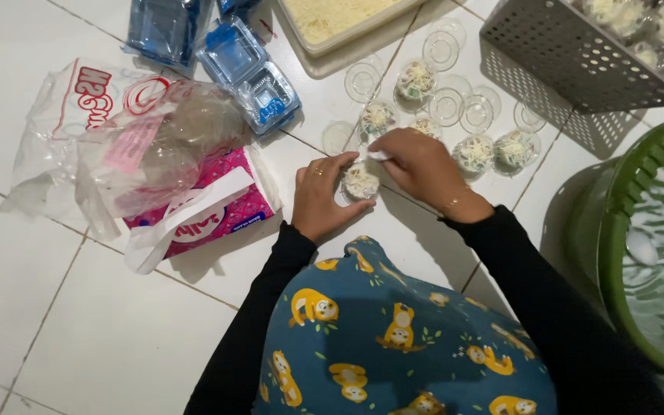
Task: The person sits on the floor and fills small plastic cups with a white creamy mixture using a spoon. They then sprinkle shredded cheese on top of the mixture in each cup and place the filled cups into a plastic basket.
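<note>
On the white tiled floor (78, 323), crossed by thin grey grout lines, the left hand (320, 200) and the right hand (423, 165) meet over a small round clear cup (361, 183) filled with pale shredded topping; it stands on the tile just before the person's knees. The left fingers (341, 163) curl around the cup's near side and hold it, a ring showing on one of them, while the right fingers pinch narrowly on a small white bit (379, 155) at the cup's far rim. To the left lies a pink rectangular tissue pack (224, 211) with a white flap, and on and beside it a crumpled clear plastic bag (117, 131) with red print. Beyond these sit blue-tinted clear hinged boxes (251, 73), one of them lying open. At the top edge stands a cream tray (332, 23) of shredded pale food. Past the hands five more filled cups (474, 152) stand close together, among about seven empty clear round lids (446, 106) or cups scattered on the tile. At upper right a grey perforated basket (570, 54) holds further filled cups, and a green slotted basket (639, 253) sits at the right edge. Both sleeves are black, above blue cloth printed with yellow animals.
</note>
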